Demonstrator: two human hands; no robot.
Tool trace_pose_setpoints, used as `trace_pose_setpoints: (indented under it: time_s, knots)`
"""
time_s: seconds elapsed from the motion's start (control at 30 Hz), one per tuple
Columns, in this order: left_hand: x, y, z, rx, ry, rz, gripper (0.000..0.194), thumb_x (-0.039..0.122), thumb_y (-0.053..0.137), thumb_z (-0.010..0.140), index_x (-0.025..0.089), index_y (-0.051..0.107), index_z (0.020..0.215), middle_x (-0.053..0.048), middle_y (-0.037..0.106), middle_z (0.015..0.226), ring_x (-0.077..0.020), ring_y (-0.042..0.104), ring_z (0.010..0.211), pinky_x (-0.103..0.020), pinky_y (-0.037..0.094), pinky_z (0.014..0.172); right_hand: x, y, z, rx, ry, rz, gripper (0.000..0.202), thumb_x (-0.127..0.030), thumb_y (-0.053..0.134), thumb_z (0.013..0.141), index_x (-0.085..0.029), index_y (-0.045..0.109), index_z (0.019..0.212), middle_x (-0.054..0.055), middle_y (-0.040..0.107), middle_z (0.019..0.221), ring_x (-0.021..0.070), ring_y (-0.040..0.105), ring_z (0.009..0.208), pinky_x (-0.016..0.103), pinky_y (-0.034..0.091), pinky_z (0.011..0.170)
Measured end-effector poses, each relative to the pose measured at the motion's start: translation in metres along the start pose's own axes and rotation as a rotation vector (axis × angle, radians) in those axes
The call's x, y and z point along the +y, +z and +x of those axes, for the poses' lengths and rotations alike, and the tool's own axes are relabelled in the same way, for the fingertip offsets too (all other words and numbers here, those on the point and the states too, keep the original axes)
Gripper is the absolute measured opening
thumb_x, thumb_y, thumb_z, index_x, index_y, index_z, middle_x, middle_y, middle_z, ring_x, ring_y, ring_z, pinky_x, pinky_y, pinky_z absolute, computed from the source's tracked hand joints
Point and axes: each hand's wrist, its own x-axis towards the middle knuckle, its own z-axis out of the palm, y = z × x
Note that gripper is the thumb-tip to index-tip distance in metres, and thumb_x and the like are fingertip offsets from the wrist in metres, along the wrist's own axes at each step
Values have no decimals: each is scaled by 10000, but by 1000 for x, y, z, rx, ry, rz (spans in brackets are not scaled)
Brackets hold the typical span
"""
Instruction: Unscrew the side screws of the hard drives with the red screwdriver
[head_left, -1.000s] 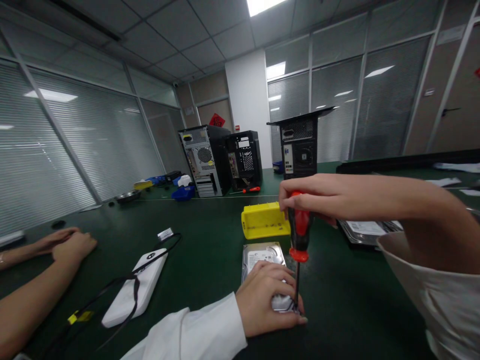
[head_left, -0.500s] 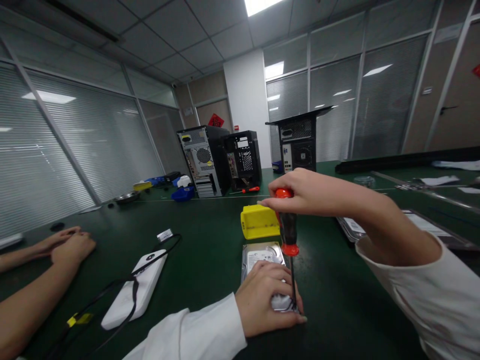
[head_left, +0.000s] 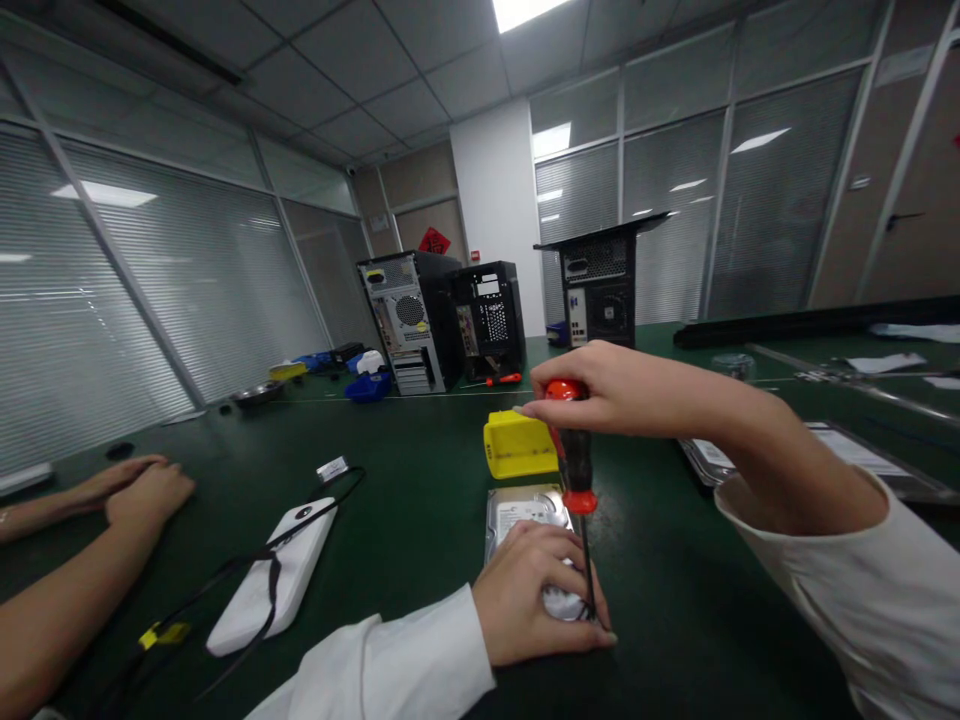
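A silver hard drive (head_left: 525, 503) lies flat on the green table, its near half covered by my left hand (head_left: 536, 600). The fingers of that hand curve over the drive and grip its sides. My right hand (head_left: 577, 385) is wrapped round the top of a screwdriver (head_left: 577, 460) with a red and black handle. The screwdriver stands nearly upright, leaning slightly, and its shaft runs down to the drive's near right corner, between my left thumb and fingers. The tip's contact point is too small to make out. Just behind the drive is a yellow plastic bin (head_left: 519, 445).
A white power bank (head_left: 281, 590) with a black strap lies to the left, beside another person's clasped hands (head_left: 142, 490). Computer cases (head_left: 420, 320) stand at the back, a red-handled screwdriver (head_left: 504, 380) before them. More drives (head_left: 705, 460) lie at the right.
The screwdriver's handle has tipped slightly to the left in my right hand. My left hand keeps its hold on the hard drive, and the view has shifted a little.
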Motion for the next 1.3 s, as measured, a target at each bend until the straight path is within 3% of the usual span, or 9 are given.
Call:
trace_pose_setpoints:
  time_s: [0.6, 1.0, 1.3]
  knots:
    - [0, -2, -1, 11, 9, 21, 118, 336, 744, 700, 227, 708, 726, 61, 688, 861, -129, 572, 1027, -244, 296, 926, -2, -6, -4, -44, 55, 22, 353, -490, 462, 847, -174, 613, 803, 5, 598, 718, 107, 538, 608, 212, 368, 511]
    - [-2, -2, -3, 2, 15, 32, 143, 343, 750, 691, 223, 713, 759, 47, 683, 888, -133, 570, 1047, -240, 301, 936, -5, -7, -5, -40, 50, 1, 381, -489, 471, 843, -160, 629, 734, 5, 586, 660, 101, 513, 570, 217, 346, 501]
    - [-5, -3, -8, -2, 24, 68, 165, 360, 744, 693, 221, 708, 774, 44, 677, 910, -138, 572, 1051, -243, 312, 936, -11, -18, -20, -201, -32, 183, 331, -429, 414, 900, -202, 593, 1062, 26, 635, 924, 124, 587, 751, 215, 428, 619]
